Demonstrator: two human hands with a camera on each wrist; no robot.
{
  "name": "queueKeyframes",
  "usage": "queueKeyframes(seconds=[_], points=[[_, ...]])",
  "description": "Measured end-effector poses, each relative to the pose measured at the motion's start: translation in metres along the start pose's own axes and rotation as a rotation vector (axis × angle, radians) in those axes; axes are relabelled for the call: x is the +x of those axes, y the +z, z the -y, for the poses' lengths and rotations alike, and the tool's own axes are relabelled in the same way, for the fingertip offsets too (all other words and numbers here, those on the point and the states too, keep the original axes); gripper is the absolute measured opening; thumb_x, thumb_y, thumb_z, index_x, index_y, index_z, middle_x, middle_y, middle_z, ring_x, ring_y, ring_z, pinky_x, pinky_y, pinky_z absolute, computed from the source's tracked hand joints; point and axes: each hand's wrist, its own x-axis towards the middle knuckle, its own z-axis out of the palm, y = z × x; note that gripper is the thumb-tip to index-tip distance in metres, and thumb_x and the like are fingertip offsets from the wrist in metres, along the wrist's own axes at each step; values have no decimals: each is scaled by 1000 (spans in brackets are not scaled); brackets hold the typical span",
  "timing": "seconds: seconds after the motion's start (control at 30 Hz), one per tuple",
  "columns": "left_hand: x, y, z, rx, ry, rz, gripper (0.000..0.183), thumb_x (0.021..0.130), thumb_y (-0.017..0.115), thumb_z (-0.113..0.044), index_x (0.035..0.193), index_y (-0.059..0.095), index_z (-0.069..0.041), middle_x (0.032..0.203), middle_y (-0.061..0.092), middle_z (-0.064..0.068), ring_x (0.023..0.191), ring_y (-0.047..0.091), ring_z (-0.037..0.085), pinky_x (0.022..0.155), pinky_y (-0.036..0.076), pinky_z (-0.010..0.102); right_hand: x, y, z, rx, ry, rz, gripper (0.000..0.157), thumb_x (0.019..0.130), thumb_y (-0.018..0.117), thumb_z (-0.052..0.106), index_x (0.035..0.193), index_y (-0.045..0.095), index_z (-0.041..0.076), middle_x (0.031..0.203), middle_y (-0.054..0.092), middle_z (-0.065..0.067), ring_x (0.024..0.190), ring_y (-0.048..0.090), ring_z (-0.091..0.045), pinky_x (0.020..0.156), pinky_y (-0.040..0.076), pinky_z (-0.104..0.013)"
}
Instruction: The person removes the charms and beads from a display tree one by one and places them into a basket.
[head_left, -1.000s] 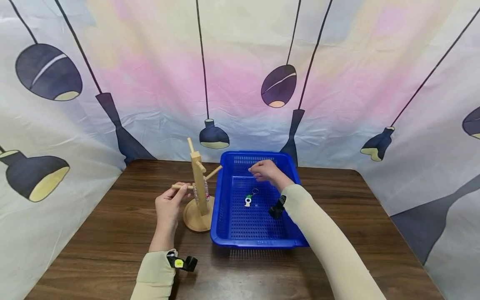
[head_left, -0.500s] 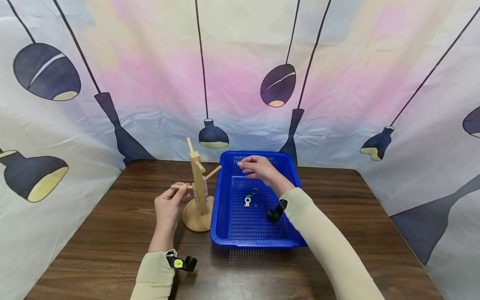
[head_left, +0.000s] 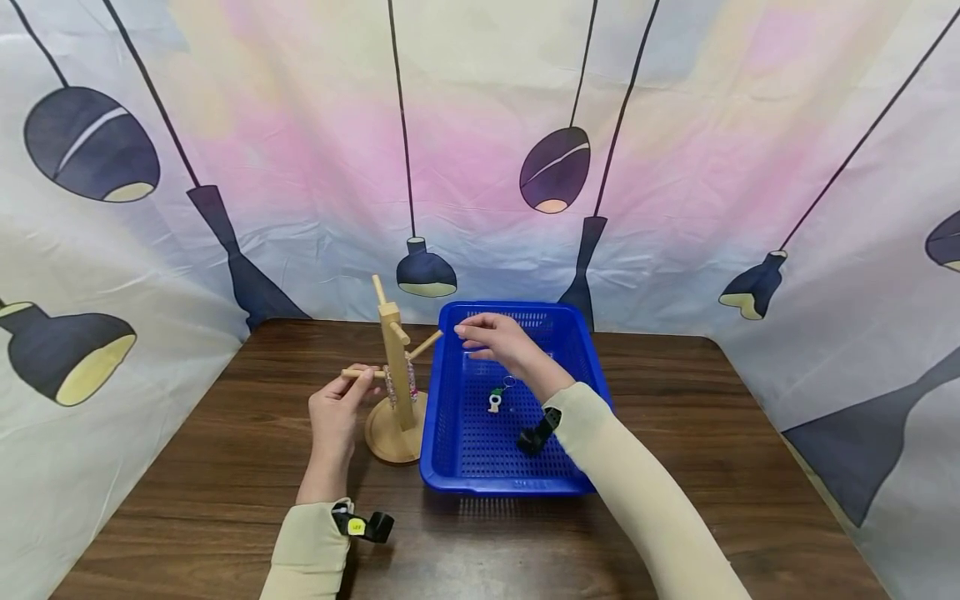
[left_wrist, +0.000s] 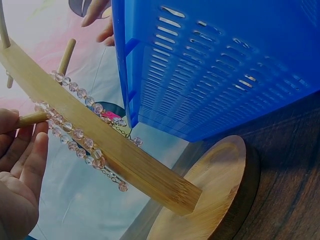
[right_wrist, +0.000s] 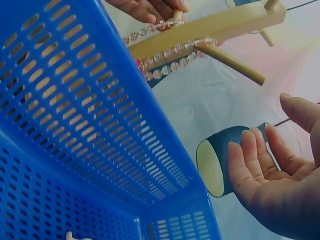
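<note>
A wooden stand [head_left: 400, 375] with a round base and several pegs stands left of the blue basket. My left hand [head_left: 337, 404] pinches its lower left peg [left_wrist: 32, 119] between thumb and fingers. One beaded bracelet [left_wrist: 77, 134] hangs on that peg, close to the post. Another beaded bracelet [right_wrist: 175, 65] with pink pieces hangs on the right-hand peg [right_wrist: 235, 65]. My right hand [head_left: 502, 342] hovers over the far left part of the basket, near that peg's tip. Its fingers are loosely bent, thumb apart, with nothing between them in the right wrist view.
The blue perforated basket [head_left: 510, 485] takes up the table's middle, its left wall right beside the stand. Inside lies a small green-and-white keychain [head_left: 495, 400] with a metal ring. A printed cloth [head_left: 480, 167] hangs behind the brown wooden table [head_left: 225, 467].
My right hand has moved left over the basket toward the stand, and its fingers have loosened a little. The left hand keeps its hold on the peg.
</note>
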Motion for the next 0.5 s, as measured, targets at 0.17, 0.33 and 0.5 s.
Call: queueKeyframes(seconds=[0.17,0.33,0.5], points=[[0,1,0,0,6,-2,28,96,68,-1,80,76,-22,79,75,-15,77,73,-4,69,64,15,1,8,1,26,-26,11,36,105,61,20,136,58,2,146,56,-22,137,54,-41,117,50,-52],[-1,1,0,-10,5,5,29,97,68,0,80,76,-22,78,76,-15,76,73,-3,68,63,14,2,14,4,66,-23,6,38,104,63,20,137,57,3,144,57,-20,136,54,-40,117,49,-53],[-1,1,0,-3,1,-2,28,97,68,-1,80,75,-22,78,76,-15,74,73,-3,67,63,13,3,20,5,74,-17,3,38,103,64,21,136,58,3,141,59,-18,135,56,-39,117,50,-52]])
